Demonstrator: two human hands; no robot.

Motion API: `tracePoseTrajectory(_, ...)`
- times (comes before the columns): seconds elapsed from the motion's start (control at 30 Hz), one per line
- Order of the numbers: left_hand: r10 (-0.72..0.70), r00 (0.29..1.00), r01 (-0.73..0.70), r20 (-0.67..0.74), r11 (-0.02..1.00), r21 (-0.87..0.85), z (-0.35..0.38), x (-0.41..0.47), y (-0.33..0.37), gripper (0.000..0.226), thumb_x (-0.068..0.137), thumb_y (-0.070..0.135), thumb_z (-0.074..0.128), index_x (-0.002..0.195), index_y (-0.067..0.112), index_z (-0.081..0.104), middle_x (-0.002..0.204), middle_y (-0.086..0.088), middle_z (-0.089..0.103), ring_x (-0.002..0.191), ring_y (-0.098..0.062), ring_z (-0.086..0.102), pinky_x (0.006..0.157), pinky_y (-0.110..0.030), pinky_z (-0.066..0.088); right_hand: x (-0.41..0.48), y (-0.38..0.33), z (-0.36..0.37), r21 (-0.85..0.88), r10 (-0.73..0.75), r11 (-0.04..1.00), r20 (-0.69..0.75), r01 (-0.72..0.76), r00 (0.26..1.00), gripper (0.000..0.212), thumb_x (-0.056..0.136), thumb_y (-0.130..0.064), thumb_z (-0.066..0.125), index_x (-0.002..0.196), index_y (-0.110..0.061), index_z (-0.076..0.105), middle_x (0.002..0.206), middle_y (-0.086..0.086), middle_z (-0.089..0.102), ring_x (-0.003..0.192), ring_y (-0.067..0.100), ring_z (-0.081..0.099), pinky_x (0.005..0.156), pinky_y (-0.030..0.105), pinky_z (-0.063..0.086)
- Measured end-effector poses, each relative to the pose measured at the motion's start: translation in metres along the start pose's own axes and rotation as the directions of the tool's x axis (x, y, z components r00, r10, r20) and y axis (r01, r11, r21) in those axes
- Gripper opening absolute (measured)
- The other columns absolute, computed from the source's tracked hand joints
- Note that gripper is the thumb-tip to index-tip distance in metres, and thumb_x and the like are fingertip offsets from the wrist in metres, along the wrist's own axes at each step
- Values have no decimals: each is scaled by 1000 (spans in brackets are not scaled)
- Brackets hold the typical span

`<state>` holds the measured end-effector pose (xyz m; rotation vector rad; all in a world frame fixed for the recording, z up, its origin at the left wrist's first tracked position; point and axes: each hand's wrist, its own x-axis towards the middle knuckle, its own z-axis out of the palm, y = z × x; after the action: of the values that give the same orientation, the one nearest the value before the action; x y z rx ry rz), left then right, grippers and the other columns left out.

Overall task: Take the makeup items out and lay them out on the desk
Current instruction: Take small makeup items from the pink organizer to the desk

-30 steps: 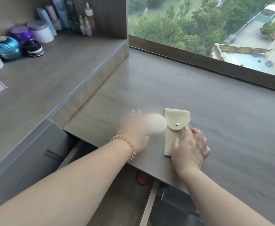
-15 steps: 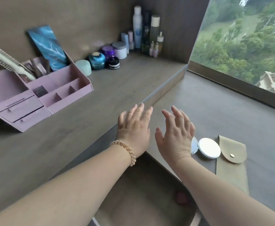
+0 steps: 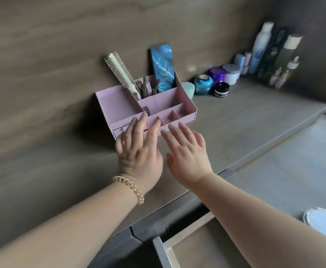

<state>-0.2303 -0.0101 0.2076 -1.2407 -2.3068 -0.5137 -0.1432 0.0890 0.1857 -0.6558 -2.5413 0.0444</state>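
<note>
Bench (image 3: 235, 128): grey-brown wood grain, matt, smooth.
Organiser (image 3: 115, 101): pink, matt, smooth; plastic or card, cannot tell.
Hairbrush (image 3: 122, 72): cream plastic, wire-like bristles.
Blue box (image 3: 162, 66): glossy printed card.
Teal jar (image 3: 202, 84), toward the bench's back right corner: ribbed, shiny.
Purple jar (image 3: 218, 74): glossy, translucent.
White jar (image 3: 230, 74): matt.
Wrist coil (image 3: 131, 187): glossy plastic spiral.
Compact (image 3: 322, 219), bench's right edge: white, smooth, blurred.

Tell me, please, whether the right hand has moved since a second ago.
Yes. The right hand has left the lower desk, where the white compact lies, and now reaches over the upper shelf toward the pink organizer.
</note>
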Motion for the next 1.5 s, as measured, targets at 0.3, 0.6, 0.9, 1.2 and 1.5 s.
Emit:
tracePoseTrajectory(0.3,-66,991,41,119,979,198,7,8,-75,66,75,18,44,140,16,40,146,-3,44,137,-26,37,106,-44,18,31,-49,44,-4,-204,978,175,208,963,64,65,-21,67,128,-17,55,130,3,58,126,27,49,97,44,42)
tracePoseTrajectory(0.6,57,998,-61,29,983,171,15,12,-95,63,75,14,42,139,16,43,138,-1,53,128,-24,45,91,-37,32,52,-62,57,-91,-204,975,-20,202,979,39,71,-15,31,95,-16,61,91,-1,61,90,25,56,84,38,31)
tracePoseTrajectory(0.9,201,979,-201,18,980,-12,5,20,-111,63,69,6,41,131,-1,52,132,-14,57,119,-35,53,108,-38,35,55,-57,58,-158,-189,971,-41,180,981,21,59,-14,72,78,-19,64,76,0,57,75,27,56,81,39,40)
tracePoseTrajectory(1.2,218,975,-220,33,972,79,8,14,-108,56,79,1,39,135,-2,47,139,-16,51,129,-33,45,113,-37,28,27,-48,40,-130,-217,968,0,215,976,55,72,-21,73,123,-33,58,78,-6,57,89,24,57,97,45,36)
tracePoseTrajectory(1.5,173,976,-187,136,977,99,2,15,-109,59,81,18,48,139,9,43,140,-5,51,128,-25,44,110,-31,29,24,-54,24,-54,-236,971,-65,233,970,49,70,-14,78,99,-27,41,69,-3,58,76,26,59,89,45,47)
